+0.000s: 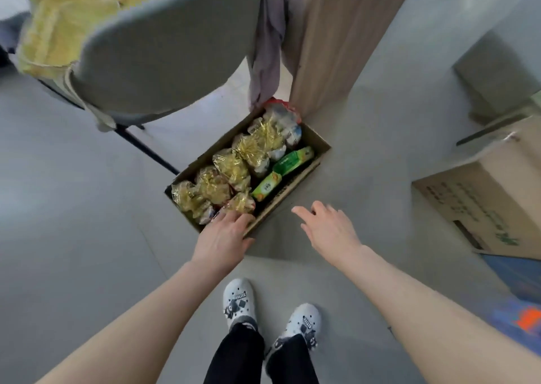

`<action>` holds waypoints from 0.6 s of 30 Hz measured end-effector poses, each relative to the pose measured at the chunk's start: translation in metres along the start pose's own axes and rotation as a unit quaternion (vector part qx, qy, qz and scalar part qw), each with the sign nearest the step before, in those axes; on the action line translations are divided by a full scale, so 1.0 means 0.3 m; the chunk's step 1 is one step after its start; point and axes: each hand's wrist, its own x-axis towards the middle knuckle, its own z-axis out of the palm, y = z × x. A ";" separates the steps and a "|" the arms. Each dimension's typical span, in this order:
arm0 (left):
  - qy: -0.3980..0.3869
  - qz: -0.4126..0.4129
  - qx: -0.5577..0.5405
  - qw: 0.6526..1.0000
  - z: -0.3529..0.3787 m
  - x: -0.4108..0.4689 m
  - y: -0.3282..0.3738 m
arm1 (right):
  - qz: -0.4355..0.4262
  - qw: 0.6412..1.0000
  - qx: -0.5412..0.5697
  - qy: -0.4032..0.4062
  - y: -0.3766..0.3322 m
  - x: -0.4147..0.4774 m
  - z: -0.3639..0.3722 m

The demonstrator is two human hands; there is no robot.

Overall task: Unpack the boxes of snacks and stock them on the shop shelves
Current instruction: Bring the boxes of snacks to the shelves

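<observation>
An open cardboard box [288, 192] sits on the grey floor in front of my feet. It holds several gold foil snack bags [231, 167], two green packets [282, 168] along its right side and a red-and-white bag [285, 119] at the far end. My left hand [224, 239] reaches over the box's near corner, its fingertips touching the nearest gold bag; I cannot tell whether it grips it. My right hand [329, 227] hovers open above the floor just right of the box, holding nothing.
A grey folding chair [164, 50] with a yellow cloth [67, 18] stands over the box's left. A wooden panel [336, 41] with hanging purple fabric [270, 38] rises behind the box. A second, closed cardboard box [480, 208] lies at right. My white clogs [240, 300] stand below.
</observation>
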 end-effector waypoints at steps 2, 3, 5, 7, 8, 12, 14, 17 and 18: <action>-0.036 -0.010 0.001 0.999 0.153 0.119 -0.042 | 0.022 0.999 0.007 -0.024 0.024 0.134 0.140; -0.046 -0.016 -0.004 0.999 0.223 0.175 -0.059 | 0.033 0.999 0.015 -0.033 0.038 0.199 0.207; -0.046 -0.028 -0.019 0.998 0.347 0.271 -0.096 | 0.050 0.998 0.029 -0.036 0.068 0.321 0.331; -0.039 -0.034 -0.020 0.998 0.447 0.347 -0.127 | 0.075 0.995 0.054 -0.033 0.093 0.431 0.433; -0.036 -0.033 -0.017 0.999 0.491 0.379 -0.142 | 0.086 0.993 0.071 -0.034 0.099 0.481 0.482; -0.018 -0.028 -0.012 0.999 0.620 0.469 -0.180 | 0.131 0.976 0.167 -0.055 0.075 0.612 0.661; -0.012 -0.023 -0.018 1.000 0.660 0.494 -0.188 | 0.154 0.970 0.183 -0.027 0.055 0.626 0.728; 0.020 0.016 -0.025 0.999 0.679 0.514 -0.180 | 0.173 0.970 0.170 0.029 0.037 0.604 0.759; 0.032 0.027 -0.028 0.999 0.674 0.517 -0.173 | 0.178 0.968 0.172 0.035 0.040 0.595 0.755</action>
